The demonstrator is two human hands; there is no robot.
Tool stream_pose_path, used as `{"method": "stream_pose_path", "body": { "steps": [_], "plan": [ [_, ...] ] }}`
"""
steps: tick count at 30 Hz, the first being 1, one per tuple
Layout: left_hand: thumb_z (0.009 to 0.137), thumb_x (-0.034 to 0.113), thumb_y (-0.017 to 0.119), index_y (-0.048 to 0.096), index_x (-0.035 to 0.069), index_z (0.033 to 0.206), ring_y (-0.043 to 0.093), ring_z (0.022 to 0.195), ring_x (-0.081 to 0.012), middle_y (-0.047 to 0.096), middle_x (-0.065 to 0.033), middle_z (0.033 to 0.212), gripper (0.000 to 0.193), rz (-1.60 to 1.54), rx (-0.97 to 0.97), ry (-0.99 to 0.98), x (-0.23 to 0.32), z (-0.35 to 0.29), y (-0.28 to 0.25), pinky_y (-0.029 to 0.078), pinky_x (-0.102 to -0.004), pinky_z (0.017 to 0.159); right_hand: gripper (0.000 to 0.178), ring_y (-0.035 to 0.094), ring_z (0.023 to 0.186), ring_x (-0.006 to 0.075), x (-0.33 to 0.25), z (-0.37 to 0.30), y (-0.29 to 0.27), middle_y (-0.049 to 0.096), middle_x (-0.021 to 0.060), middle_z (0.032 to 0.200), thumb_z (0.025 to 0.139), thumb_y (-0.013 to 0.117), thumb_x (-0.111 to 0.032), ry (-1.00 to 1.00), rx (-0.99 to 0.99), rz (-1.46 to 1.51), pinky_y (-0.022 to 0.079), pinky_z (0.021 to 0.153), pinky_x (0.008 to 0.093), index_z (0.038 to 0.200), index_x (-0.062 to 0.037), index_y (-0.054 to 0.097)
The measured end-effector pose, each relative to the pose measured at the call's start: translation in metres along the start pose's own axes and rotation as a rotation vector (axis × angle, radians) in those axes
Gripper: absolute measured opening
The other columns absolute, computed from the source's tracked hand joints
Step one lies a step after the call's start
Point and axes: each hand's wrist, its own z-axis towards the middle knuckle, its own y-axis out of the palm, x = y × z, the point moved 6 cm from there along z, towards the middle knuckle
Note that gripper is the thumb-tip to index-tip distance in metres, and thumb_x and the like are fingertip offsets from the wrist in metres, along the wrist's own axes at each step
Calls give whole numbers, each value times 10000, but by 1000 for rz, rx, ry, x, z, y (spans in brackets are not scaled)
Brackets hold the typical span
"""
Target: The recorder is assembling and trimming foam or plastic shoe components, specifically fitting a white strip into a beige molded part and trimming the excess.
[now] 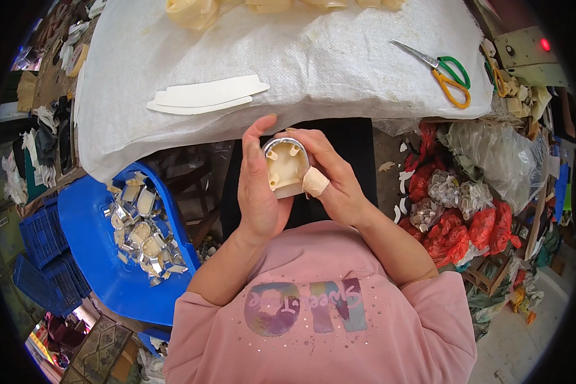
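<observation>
In front of my chest I hold a small rounded, hollow cream plastic piece [288, 168] with a shiny silver band along its curved edge. Its hollow side faces up, and short pegs show inside. My left hand [260, 182] lies against its left side, with one finger stretched up past the rim. My right hand [331, 173] grips the opposite side, fingers curled round the top; its thumb is wrapped in beige tape [315, 182] and presses near the lower right edge. The undersides of the piece and some fingertips are hidden.
White flat strips [208, 94] lie on the white-covered table [326, 57], with green-and-orange-handled scissors [440, 70] at right and cream pieces [195, 11] at the back. A blue plastic container or seat [96, 256] at left holds many silver-edged parts [141, 224]. Red bags [451, 237] lie right.
</observation>
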Motion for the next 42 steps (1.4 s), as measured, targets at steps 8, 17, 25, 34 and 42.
{"method": "stream_pose_path", "body": {
  "steps": [8, 17, 25, 34, 42],
  "plan": [
    [866, 667, 377, 232, -61, 1358, 578, 879, -253, 468, -216, 1208, 891, 936, -262, 533, 20, -2, 9, 482, -365, 748, 461, 572, 769, 186, -29, 14, -17, 554, 82, 924, 766, 715, -233, 131, -128, -429, 481, 637, 276, 1156, -34, 570],
    [797, 345, 690, 371, -32, 1299, 524, 982, -201, 468, -164, 1172, 703, 985, -353, 285, 26, -2, 1, 450, -304, 766, 391, 580, 822, 136, -10, 1, -28, 570, 73, 889, 853, 636, -156, 92, 127, 96, 503, 680, 270, 1191, 0, 517],
    [623, -93, 661, 503, -4, 1194, 566, 1029, -187, 552, -95, 1121, 599, 990, -283, 392, 40, -8, 11, 498, -304, 864, 188, 504, 724, 69, 4, 2, -36, 578, -2, 827, 924, 529, -185, 308, 39, 273, 405, 616, 219, 1033, -51, 602],
    [558, -79, 681, 584, 3, 1111, 595, 932, -177, 587, -113, 1038, 567, 1216, -426, 592, 49, -14, 28, 506, -262, 752, 166, 524, 662, 95, -4, 16, -42, 595, 28, 754, 844, 605, -198, 228, -177, -3, 424, 588, 238, 869, -34, 599],
    [511, -14, 748, 525, 21, 1004, 575, 732, -239, 552, -119, 877, 542, 1143, -339, 673, 37, -10, 23, 485, -304, 602, 170, 583, 771, 98, 2, 10, -38, 630, 20, 848, 886, 578, -195, 203, -35, -22, 473, 655, 260, 928, -46, 647]
  ]
}}
